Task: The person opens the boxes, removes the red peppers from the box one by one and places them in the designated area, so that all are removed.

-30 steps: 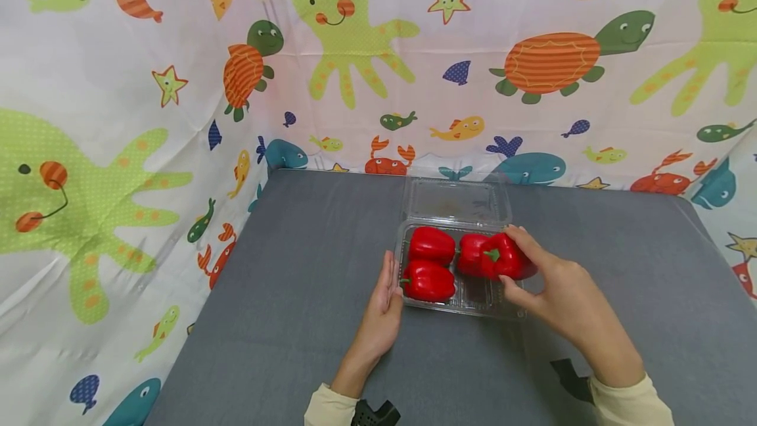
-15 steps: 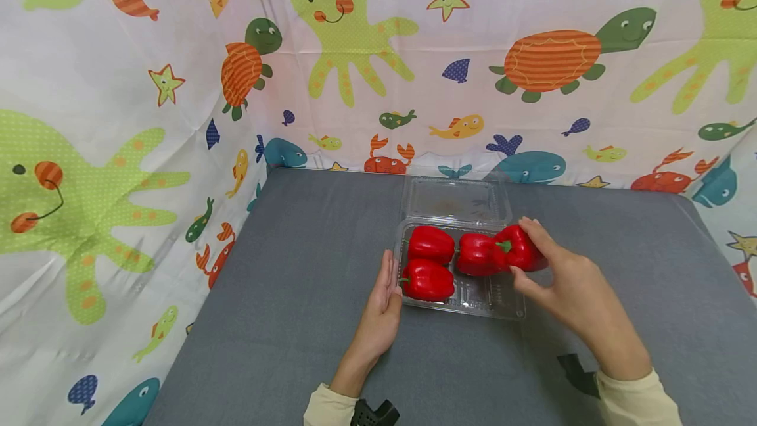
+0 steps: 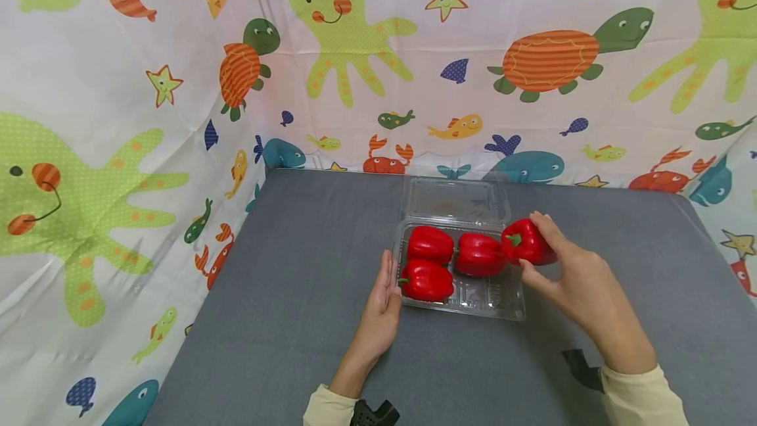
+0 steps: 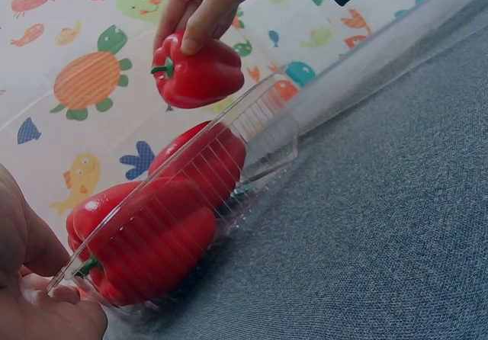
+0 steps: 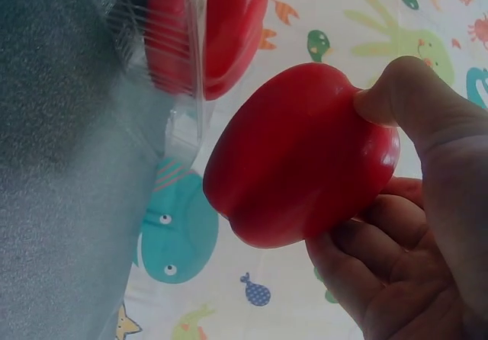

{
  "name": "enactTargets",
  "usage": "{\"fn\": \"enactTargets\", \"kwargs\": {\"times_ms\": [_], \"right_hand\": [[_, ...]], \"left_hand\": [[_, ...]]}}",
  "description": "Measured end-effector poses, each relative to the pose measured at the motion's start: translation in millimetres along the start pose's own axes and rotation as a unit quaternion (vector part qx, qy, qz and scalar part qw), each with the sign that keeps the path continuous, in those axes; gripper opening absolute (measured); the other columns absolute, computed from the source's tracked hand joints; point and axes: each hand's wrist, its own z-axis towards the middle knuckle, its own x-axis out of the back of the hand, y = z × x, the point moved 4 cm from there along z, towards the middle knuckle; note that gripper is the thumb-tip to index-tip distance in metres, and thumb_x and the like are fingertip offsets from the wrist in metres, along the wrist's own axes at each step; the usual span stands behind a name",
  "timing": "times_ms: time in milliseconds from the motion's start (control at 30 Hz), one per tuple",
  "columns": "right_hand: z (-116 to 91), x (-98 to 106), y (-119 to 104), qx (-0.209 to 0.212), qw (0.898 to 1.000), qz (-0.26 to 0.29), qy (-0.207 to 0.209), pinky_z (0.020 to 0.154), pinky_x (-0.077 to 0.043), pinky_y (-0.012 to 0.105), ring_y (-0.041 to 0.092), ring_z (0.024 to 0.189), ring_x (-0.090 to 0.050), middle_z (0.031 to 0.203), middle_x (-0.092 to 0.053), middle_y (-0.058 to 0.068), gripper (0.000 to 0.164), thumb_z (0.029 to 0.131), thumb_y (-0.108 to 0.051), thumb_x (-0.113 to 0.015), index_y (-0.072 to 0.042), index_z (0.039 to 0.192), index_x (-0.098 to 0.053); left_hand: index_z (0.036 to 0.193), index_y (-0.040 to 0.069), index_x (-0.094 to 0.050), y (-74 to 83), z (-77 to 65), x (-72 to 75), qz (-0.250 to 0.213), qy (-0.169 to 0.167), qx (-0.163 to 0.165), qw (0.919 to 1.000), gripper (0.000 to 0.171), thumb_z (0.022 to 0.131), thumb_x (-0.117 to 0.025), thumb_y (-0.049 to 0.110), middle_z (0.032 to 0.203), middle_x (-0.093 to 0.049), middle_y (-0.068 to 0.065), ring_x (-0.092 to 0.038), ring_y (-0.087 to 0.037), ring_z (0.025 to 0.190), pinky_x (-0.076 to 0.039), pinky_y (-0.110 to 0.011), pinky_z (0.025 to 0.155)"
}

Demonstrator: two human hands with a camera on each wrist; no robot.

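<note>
A red bell pepper point(image 3: 532, 243) with a green stem is gripped by my right hand point(image 3: 585, 288), thumb on one side and fingers on the other. In the left wrist view this held pepper point(image 4: 200, 72) hangs above the rim of the clear plastic container point(image 3: 503, 301). Inside the container lie two red bell peppers point(image 3: 427, 280) on the left and another bell pepper point(image 3: 480, 255) at the back middle. My left hand point(image 3: 378, 321) rests its straight fingers against the container's left side. The right wrist view shows the held pepper point(image 5: 297, 157) close up.
The container's clear lid point(image 3: 455, 199) lies folded back behind it. Grey cloth point(image 3: 307, 281) covers the table. A white curtain point(image 3: 355, 130) with sea animals stands at the back and sides.
My right hand has moved the held bell pepper right and slightly back, away from the pepper beside it and up to the container's right edge. The left hand stays in place.
</note>
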Motion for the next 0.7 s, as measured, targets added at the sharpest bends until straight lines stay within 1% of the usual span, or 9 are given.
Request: {"fn": "enactTargets", "kwargs": {"times_ms": [133, 367, 533, 700], "right_hand": [[0, -1, 4, -0.002, 1.000, -0.003, 0.004, 0.073, -0.062, 0.061, 0.050, 0.093, -0.074, 0.150, -0.056, 0.027, 0.094, 0.079, -0.017, -0.090, -0.007, 0.160, -0.044], [1, -2, 13, -0.024, 1.000, -0.005, -0.004, 0.073, -0.061, 0.065, 0.055, 0.094, -0.071, 0.143, -0.058, 0.035, 0.100, 0.076, -0.013, -0.092, -0.006, 0.161, -0.040], [3, -2, 18, -0.033, 0.999, -0.005, -0.007, 0.075, -0.060, 0.066, 0.058, 0.097, -0.070, 0.146, -0.054, 0.036, 0.101, 0.077, -0.012, -0.092, -0.006, 0.162, -0.038], [4, -3, 23, -0.034, 0.999, -0.005, -0.005, 0.077, -0.058, 0.067, 0.059, 0.101, -0.068, 0.149, -0.051, 0.036, 0.101, 0.078, -0.010, -0.091, -0.006, 0.162, -0.037]], "left_hand": [[0.171, 0.015, 0.001, -0.6, -0.3, 0.7, 0.003, 0.003, 0.003, 1.0000, 0.074, 0.110, -0.036, -0.005, 0.179, -0.003, -0.004, -0.008, -0.015, 0.163, -0.020, -0.028, 0.125], [0.171, 0.012, 0.001, -1.1, -0.7, 2.0, 0.006, 0.002, -0.002, 1.0000, 0.073, 0.110, -0.036, -0.005, 0.179, -0.003, -0.004, -0.007, -0.017, 0.163, -0.020, -0.030, 0.125], [0.171, 0.013, 0.002, -1.3, -0.6, 1.8, 0.007, 0.000, -0.004, 1.0000, 0.073, 0.111, -0.036, -0.005, 0.178, -0.002, -0.006, -0.007, -0.020, 0.164, -0.019, -0.033, 0.126], [0.171, 0.016, 0.001, -1.2, -0.8, 1.6, 0.007, 0.001, 0.001, 1.0000, 0.074, 0.111, -0.037, -0.004, 0.178, -0.004, -0.003, -0.008, -0.017, 0.163, -0.021, -0.034, 0.126]]}}
